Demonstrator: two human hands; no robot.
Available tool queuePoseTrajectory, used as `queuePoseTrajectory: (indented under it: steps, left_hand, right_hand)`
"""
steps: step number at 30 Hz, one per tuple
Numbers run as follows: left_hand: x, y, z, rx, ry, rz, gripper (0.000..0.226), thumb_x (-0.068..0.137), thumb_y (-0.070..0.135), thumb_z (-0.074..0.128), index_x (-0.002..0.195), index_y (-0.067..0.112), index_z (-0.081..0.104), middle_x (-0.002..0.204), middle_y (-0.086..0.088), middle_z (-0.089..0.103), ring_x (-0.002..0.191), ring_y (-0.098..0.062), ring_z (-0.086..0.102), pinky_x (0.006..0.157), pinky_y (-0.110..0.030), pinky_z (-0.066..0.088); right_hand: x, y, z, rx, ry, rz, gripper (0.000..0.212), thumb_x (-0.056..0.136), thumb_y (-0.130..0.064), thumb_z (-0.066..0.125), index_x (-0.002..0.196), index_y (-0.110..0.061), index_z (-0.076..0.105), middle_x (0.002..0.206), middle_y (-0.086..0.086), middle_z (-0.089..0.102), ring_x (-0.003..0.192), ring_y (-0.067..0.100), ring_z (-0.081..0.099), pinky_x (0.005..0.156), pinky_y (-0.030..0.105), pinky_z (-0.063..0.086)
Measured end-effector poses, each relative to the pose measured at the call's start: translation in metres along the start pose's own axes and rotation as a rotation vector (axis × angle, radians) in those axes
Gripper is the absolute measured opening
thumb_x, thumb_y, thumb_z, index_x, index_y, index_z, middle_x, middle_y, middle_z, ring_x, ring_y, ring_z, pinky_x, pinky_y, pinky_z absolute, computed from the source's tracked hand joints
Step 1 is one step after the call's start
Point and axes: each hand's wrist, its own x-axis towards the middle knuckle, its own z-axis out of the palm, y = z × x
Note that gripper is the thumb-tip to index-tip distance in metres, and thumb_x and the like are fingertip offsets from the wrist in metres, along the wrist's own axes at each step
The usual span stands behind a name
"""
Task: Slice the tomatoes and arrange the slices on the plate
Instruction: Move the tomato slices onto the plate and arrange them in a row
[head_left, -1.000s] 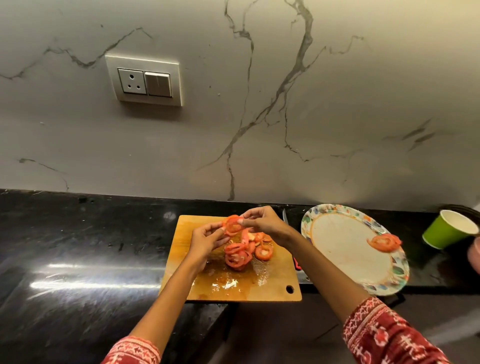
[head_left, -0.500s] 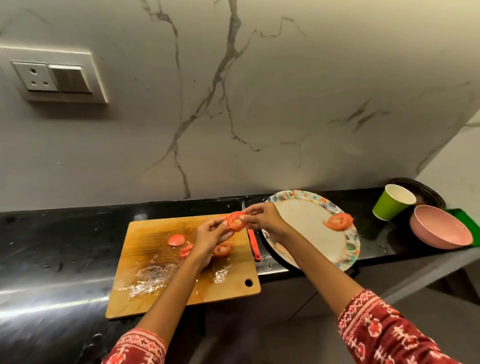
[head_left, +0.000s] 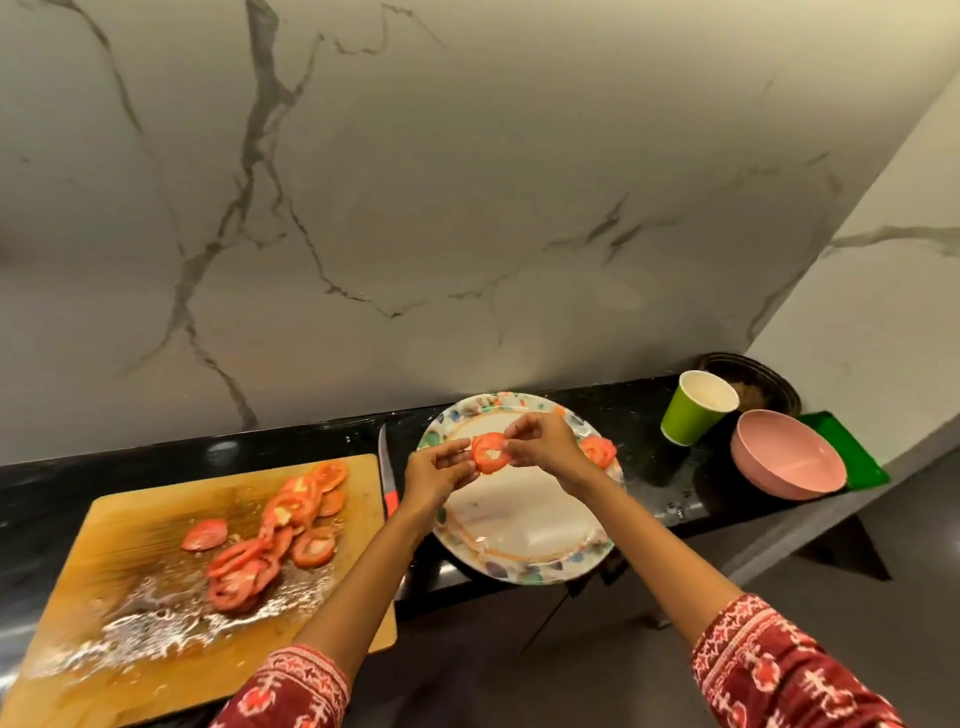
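Behind everything, a grey marble wall (head_left: 467, 208) veined in dark lines, meeting a black countertop (head_left: 62, 499) that carries the rest. Left of the plate, a wooden cutting board (head_left: 130, 525), wet and glistening along its near part, bearing a loose heap of tomato slices (head_left: 270, 540) with 1 more slice lying apart on the heap's left. Centre of the scene, the plate (head_left: 519, 566) itself, round, pale in the middle with a mottled multicoloured rim, its near edge overhanging the counter's front. Right of the plate, a pink bowl (head_left: 787, 457), and just behind that bowl a green paper cup (head_left: 696, 413) tilted toward the plate, with a dark round dish partly hidden behind both. Between plate and board, a knife (head_left: 387, 478) with a red handle, blade pointing at the wall. Over the plate's far half, held between both hands and raised off the surface, 1 tomato slice (head_left: 490, 453), face turned up toward the camera. Left hand (head_left: 436, 475) at the slice's left edge, fingertips curled in and pinching it, wrist crossing the plate's left rim. Right hand (head_left: 543, 447) at the slice's right edge, thumb and forefinger pinching, other fingers loosely bent, forearm stretching back over the plate's right side. Just beyond the right hand, touching the plate's right rim area, a second slice (head_left: 600, 449) already lying on the plate. Both forearms bare, ending near the camera in red patterned sleeves (head_left: 769, 670).
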Motion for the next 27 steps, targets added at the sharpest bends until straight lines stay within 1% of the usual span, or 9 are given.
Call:
queuePoseTrajectory:
  steps: [3, 6, 8, 12, 15, 18, 23, 25, 27]
  left_hand:
    - [0.011, -0.007, 0.033, 0.127, -0.043, 0.033, 0.043, 0.078, -0.012, 0.062, 0.12, -0.005, 0.055, 0.104, -0.019, 0.065, 0.086, -0.02, 0.063, 0.07, -0.018, 0.055]
    - [0.02, -0.018, 0.059, 0.317, -0.058, 0.066, 0.046, 0.076, -0.008, 0.067, 0.12, -0.003, 0.057, 0.105, -0.016, 0.066, 0.091, -0.018, 0.062, 0.078, -0.023, 0.053]
    - [0.023, -0.024, 0.069, 0.447, -0.053, 0.087, 0.042, 0.076, -0.006, 0.067, 0.117, -0.002, 0.06, 0.106, -0.018, 0.066, 0.089, -0.019, 0.063, 0.08, -0.024, 0.052]
    - [0.027, -0.034, 0.084, 0.611, -0.016, 0.146, 0.041, 0.076, 0.003, 0.071, 0.116, 0.001, 0.061, 0.106, -0.016, 0.067, 0.086, -0.02, 0.065, 0.079, -0.019, 0.049]
    - [0.03, -0.038, 0.097, 0.667, -0.005, 0.178, 0.052, 0.074, 0.015, 0.076, 0.121, 0.004, 0.058, 0.111, -0.013, 0.065, 0.084, -0.015, 0.062, 0.072, -0.015, 0.047]
    - [0.033, -0.042, 0.112, 0.739, -0.021, 0.179, 0.068, 0.07, 0.025, 0.079, 0.13, 0.009, 0.05, 0.119, -0.011, 0.06, 0.092, -0.016, 0.058, 0.078, -0.02, 0.047]
    - [0.037, -0.049, 0.137, 0.856, -0.058, 0.19, 0.079, 0.071, 0.032, 0.078, 0.137, 0.012, 0.039, 0.133, -0.01, 0.047, 0.115, -0.023, 0.049, 0.095, -0.029, 0.041]
    - [0.04, -0.05, 0.142, 0.904, -0.056, 0.213, 0.078, 0.073, 0.031, 0.076, 0.137, 0.011, 0.038, 0.134, -0.01, 0.047, 0.119, -0.023, 0.046, 0.097, -0.027, 0.038]
    - [0.044, -0.048, 0.149, 0.947, -0.058, 0.228, 0.072, 0.075, 0.029, 0.075, 0.136, 0.011, 0.041, 0.132, -0.011, 0.049, 0.118, -0.023, 0.048, 0.096, -0.026, 0.038]
  right_hand:
    - [0.007, 0.008, -0.036, -0.093, 0.044, 0.009, 0.015, 0.077, 0.01, 0.065, 0.09, 0.002, 0.062, 0.074, 0.012, 0.06, 0.067, 0.017, 0.06, 0.054, 0.017, 0.053]
    - [0.016, 0.016, -0.074, -0.243, 0.104, 0.053, 0.016, 0.076, 0.008, 0.068, 0.089, 0.001, 0.066, 0.073, 0.006, 0.06, 0.065, 0.012, 0.059, 0.05, 0.014, 0.05]
    - [0.024, 0.023, -0.095, -0.324, 0.1, 0.077, 0.016, 0.074, 0.006, 0.07, 0.084, -0.005, 0.067, 0.073, 0.004, 0.061, 0.064, 0.01, 0.059, 0.057, 0.018, 0.052]
    - [0.037, 0.039, -0.11, -0.324, 0.042, 0.118, 0.018, 0.075, 0.002, 0.072, 0.078, -0.013, 0.064, 0.081, 0.009, 0.064, 0.071, 0.017, 0.064, 0.07, 0.028, 0.057]
    - [0.044, 0.05, -0.106, -0.317, 0.044, 0.137, 0.017, 0.078, 0.001, 0.07, 0.076, -0.014, 0.063, 0.088, 0.013, 0.065, 0.078, 0.024, 0.067, 0.07, 0.03, 0.058]
    - [0.051, 0.062, -0.103, -0.42, 0.088, 0.095, 0.022, 0.079, 0.002, 0.067, 0.072, -0.018, 0.06, 0.084, 0.007, 0.063, 0.08, 0.022, 0.066, 0.075, 0.034, 0.058]
    - [0.055, 0.076, -0.122, -0.487, 0.106, 0.045, 0.011, 0.08, 0.001, 0.066, 0.087, -0.008, 0.067, 0.09, 0.01, 0.066, 0.084, 0.021, 0.064, 0.078, 0.034, 0.057]
    - [0.053, 0.079, -0.132, -0.507, 0.115, -0.004, 0.014, 0.078, 0.001, 0.067, 0.091, -0.006, 0.067, 0.093, 0.01, 0.066, 0.086, 0.019, 0.062, 0.079, 0.032, 0.055]
    - [0.053, 0.085, -0.141, -0.549, 0.025, -0.037, 0.025, 0.075, 0.0, 0.069, 0.099, -0.007, 0.065, 0.1, 0.01, 0.066, 0.09, 0.018, 0.061, 0.08, 0.027, 0.052]
